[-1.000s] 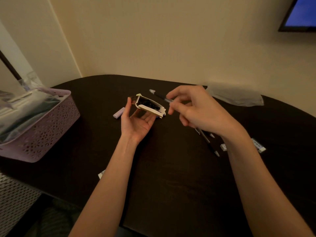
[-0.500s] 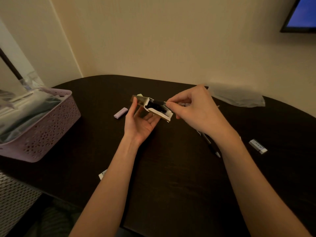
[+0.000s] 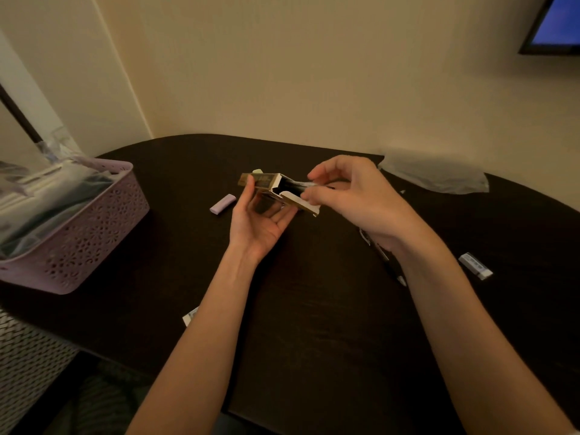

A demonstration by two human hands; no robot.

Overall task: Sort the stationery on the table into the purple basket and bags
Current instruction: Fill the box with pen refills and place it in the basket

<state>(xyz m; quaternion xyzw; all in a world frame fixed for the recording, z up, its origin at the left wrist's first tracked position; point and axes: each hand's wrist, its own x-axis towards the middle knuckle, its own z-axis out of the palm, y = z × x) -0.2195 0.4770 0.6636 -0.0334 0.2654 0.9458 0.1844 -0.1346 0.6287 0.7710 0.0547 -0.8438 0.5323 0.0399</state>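
Dark wood table carries the loose stationery. Nearest: one small white item at the left forearm, partly hidden. One white eraser lies to the right, well apart from the hands; one pen shows under the right wrist. Left hand, palm up, grips one small cardboard box, flaps open, held above the table. Right hand pinches a dark pen-like item at the box mouth; whether it is partly inside cannot be told. One lilac eraser lies just left of the left hand. One purple basket sits at far left, holding clear bags; count unclear. One clear bag lies at the far edge.
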